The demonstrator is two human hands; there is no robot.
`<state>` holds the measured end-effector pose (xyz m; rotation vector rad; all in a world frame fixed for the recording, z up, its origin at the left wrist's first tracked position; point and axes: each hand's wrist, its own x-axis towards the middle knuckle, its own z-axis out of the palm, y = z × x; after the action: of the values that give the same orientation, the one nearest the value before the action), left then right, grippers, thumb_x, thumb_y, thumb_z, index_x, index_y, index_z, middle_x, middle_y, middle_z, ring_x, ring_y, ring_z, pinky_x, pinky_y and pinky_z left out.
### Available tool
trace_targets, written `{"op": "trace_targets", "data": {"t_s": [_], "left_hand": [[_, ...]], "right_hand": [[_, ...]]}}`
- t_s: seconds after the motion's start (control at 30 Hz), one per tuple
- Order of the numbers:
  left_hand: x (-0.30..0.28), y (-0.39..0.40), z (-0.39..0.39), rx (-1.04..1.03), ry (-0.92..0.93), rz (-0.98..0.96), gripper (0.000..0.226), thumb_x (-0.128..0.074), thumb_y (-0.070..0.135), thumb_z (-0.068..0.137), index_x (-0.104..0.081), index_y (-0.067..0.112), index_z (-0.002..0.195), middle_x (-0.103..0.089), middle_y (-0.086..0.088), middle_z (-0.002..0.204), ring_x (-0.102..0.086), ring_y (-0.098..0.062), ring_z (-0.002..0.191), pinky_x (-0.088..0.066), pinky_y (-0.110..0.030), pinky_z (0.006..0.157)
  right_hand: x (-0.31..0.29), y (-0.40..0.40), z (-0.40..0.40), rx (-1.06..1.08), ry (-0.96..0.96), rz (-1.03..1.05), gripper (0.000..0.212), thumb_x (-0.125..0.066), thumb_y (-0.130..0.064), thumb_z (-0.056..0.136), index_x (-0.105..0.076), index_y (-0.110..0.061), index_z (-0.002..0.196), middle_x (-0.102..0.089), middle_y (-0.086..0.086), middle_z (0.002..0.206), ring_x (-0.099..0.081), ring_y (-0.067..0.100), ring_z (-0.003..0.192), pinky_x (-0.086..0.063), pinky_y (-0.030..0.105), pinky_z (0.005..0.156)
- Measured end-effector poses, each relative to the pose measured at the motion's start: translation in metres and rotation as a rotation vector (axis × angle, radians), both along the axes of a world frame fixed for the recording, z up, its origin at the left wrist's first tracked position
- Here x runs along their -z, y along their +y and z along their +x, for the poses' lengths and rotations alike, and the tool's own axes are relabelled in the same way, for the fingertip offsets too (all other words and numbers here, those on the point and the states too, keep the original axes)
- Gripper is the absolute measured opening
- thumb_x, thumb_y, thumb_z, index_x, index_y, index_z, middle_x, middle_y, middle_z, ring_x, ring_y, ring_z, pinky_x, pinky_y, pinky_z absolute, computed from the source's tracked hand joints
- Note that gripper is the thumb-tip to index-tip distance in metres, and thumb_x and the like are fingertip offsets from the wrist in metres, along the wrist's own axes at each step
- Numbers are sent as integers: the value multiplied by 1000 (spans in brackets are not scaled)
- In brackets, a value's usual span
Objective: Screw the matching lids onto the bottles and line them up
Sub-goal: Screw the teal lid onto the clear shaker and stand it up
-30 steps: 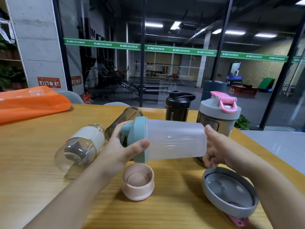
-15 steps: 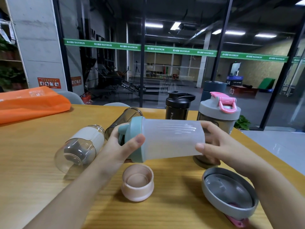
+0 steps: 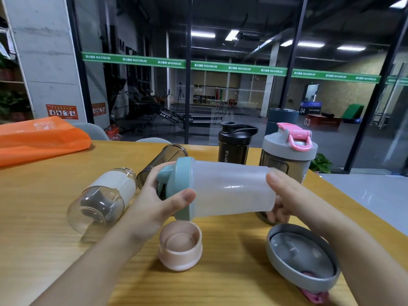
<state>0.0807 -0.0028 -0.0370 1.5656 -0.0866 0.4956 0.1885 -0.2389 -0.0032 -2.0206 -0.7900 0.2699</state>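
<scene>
Five bottles on the wooden table (image 3: pixel 44 217); two loose lids. Lying down: clear bottle with white sleeve (image 3: pixel 103 198), smoky bottle (image 3: pixel 161 161). Frosted bottle (image 3: pixel 229 189) held horizontal above the table: left hand (image 3: pixel 154 204) wraps its teal lid (image 3: pixel 181 186), right hand (image 3: pixel 284 195) grips the base. Below: pink ribbed lid (image 3: pixel 180 248), open side up. Upright behind: black bottle (image 3: pixel 235 143), grey-lidded bottle (image 3: pixel 289 151). Near right: grey lid (image 3: pixel 302 255), inverted.

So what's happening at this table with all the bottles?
A person is fitting lids to bottles. The left hand grips the teal lid on a frosted bottle held sideways, and the right hand holds its base. A black bottle and a grey-lidded one stand capped behind. Two bottles lie uncapped.
</scene>
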Motion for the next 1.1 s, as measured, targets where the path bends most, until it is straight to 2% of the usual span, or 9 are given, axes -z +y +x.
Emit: {"op": "trace_targets", "data": {"t_s": [0.1, 0.17, 0.23, 0.37, 0.53, 0.67, 0.83, 0.97, 1.1], "left_hand": [[0, 0, 0, -22, 28, -20, 99, -78, 74, 23, -52, 38, 111, -67, 5, 104, -69, -8, 87, -54, -22, 63], [-1, 0, 0, -33, 52, -28, 102, -77, 76, 22, -52, 35, 112, -66, 0, 107, -70, -10, 84, -55, -24, 62], [-1, -1, 1, -51, 80, -45, 106, -75, 77, 20, -51, 33, 113, -65, -3, 110, -70, -16, 86, -55, -27, 60], [0, 0, 2, -81, 130, -54, 112, -72, 80, 24, -50, 28, 120, -64, -9, 114, -68, -32, 96, -54, -31, 59], [-1, 0, 2, -72, 141, -57, 94, -70, 68, 38, -50, 25, 119, -64, -9, 114, -67, -31, 97, -56, -35, 61], [-2, 0, 1, -63, 128, -54, 88, -67, 67, 40, -52, 26, 116, -64, -9, 114, -67, -24, 93, -58, -34, 62], [-2, 0, -1, -46, 94, -35, 116, -75, 77, 20, -48, 27, 121, -63, -8, 116, -67, -19, 90, -56, -31, 61], [-2, 0, 0, -19, 42, -38, 106, -79, 73, 21, -49, 31, 114, -63, -6, 110, -69, -11, 81, -55, -27, 60], [-4, -2, -1, -38, -27, 4, 93, -82, 65, 29, -48, 35, 111, -60, -2, 109, -65, -3, 84, -54, -21, 64]], "right_hand": [[1, -2, -1, -108, -28, 78, 82, -65, -59, 58, -33, -46, 132, -61, -5, 98, -63, 13, 62, -47, 24, 54], [1, -2, 0, -124, -70, 67, 90, -77, -47, 55, -26, -60, 128, -53, -9, 121, -69, 22, 82, -58, 37, 72], [1, -2, 0, -127, -121, 68, 91, -82, -42, 56, -27, -65, 124, -49, -10, 128, -68, 28, 91, -56, 50, 81], [2, -2, 2, -109, -146, 124, 83, -82, -38, 55, -36, -60, 121, -52, -6, 123, -63, 40, 81, -54, 58, 71], [0, -4, 0, -89, -208, 67, 76, -84, -34, 60, -39, -56, 117, -55, -4, 116, -58, 24, 65, -56, 47, 68], [1, -2, -2, -83, -192, 50, 72, -80, -45, 53, -41, -55, 112, -58, -3, 110, -59, 32, 71, -54, 47, 69], [3, -5, -2, -74, -167, 83, 68, -80, -52, 54, -43, -51, 111, -63, -1, 106, -64, 37, 88, -53, 58, 77], [2, -7, -2, -95, -146, 104, 66, -78, -57, 54, -44, -52, 110, -66, -9, 102, -66, 36, 90, -53, 58, 78], [-2, -6, -4, -112, -155, 97, 60, -79, -47, 60, -44, -57, 108, -67, -16, 102, -67, 33, 90, -55, 53, 78]]}}
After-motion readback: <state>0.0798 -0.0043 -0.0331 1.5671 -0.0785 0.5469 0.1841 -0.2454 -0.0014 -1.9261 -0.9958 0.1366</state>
